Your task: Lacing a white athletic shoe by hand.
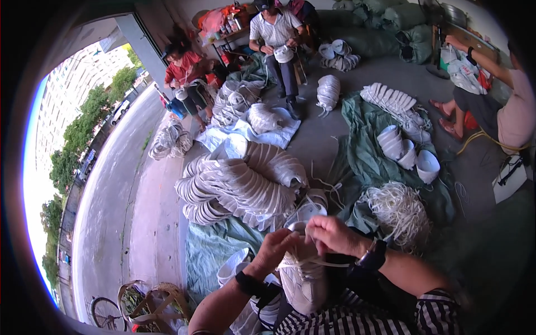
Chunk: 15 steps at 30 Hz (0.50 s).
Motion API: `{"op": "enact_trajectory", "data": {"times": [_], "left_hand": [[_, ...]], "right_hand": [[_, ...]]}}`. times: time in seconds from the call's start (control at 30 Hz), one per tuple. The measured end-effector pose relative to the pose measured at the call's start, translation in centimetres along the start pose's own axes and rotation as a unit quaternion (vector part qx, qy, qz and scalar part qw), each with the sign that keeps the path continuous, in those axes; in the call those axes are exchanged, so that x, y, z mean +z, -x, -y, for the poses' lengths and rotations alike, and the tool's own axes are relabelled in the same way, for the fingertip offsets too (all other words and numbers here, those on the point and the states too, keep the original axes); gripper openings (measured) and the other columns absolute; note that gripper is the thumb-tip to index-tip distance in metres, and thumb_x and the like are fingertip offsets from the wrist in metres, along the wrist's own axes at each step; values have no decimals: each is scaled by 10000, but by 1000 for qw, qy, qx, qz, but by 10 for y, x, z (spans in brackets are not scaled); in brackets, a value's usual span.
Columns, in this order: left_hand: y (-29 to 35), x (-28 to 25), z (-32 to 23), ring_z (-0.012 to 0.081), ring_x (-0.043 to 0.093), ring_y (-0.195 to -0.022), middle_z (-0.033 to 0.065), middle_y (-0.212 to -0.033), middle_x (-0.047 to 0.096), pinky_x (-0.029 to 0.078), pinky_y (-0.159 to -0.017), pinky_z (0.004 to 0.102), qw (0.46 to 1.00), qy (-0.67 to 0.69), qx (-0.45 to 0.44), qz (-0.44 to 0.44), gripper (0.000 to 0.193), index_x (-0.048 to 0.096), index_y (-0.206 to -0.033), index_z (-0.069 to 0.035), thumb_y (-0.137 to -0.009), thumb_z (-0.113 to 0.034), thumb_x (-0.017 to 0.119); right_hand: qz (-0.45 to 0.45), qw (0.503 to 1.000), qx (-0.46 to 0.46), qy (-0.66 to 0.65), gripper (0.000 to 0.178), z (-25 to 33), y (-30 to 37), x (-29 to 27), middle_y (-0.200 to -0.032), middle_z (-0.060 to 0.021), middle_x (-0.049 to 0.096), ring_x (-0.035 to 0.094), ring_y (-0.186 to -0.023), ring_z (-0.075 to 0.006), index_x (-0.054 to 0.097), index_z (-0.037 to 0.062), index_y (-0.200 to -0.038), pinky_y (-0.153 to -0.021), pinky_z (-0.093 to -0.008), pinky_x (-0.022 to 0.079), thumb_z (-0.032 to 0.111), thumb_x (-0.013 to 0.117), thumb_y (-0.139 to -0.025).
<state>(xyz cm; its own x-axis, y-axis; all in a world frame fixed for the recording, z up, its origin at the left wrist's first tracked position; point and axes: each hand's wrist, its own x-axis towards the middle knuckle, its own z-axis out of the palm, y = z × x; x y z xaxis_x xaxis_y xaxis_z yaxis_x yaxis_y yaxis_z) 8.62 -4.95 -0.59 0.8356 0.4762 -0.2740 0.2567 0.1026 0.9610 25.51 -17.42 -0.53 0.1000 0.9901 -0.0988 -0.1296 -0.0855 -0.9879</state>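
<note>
A white shoe upper (304,287) with its toe toward me rests at my lap, close in front of my striped shirt. My left hand (274,252) is closed at the upper's top edge, its fingertips on the left side of the opening. Just to the right, my right hand (336,235) pinches over the same opening, thumb and fingers together. A white shoelace (335,263) runs across the upper and out to the right below my right hand. What exactly lies between the right fingertips is partly hidden.
Beyond my hands lies a big pile of stacked white uppers (240,181). A heap of white laces (397,212) sits at right on a green sheet (363,128). More uppers (237,265) lie by my left arm. Three people sit around, two handling white uppers.
</note>
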Motion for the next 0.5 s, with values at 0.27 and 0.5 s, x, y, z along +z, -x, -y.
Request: {"op": "enact_trajectory", "data": {"times": [0.27, 0.5], "left_hand": [[17, 11, 7, 87, 491, -876, -14, -973, 548, 366, -840, 258, 989, 116, 86, -18, 136, 589, -843, -71, -907, -190, 578], [17, 20, 10, 107, 497, -928, 22, -1001, 553, 375, -876, 269, 980, 173, 99, -18, 234, 546, -1102, -33, -961, -206, 473]], "right_hand": [[50, 973, 38, -221, 245, -22, 9, 41, -848, -2, 581, 536, -652, -39, 555, 44, -1034, -556, -195, 441, 101, 662, -822], [-68, 975, 61, -204, 162, -24, 9, 41, -601, -46, 587, 519, -412, -84, 576, 16, -819, -379, -192, 412, 164, 618, -871]]}}
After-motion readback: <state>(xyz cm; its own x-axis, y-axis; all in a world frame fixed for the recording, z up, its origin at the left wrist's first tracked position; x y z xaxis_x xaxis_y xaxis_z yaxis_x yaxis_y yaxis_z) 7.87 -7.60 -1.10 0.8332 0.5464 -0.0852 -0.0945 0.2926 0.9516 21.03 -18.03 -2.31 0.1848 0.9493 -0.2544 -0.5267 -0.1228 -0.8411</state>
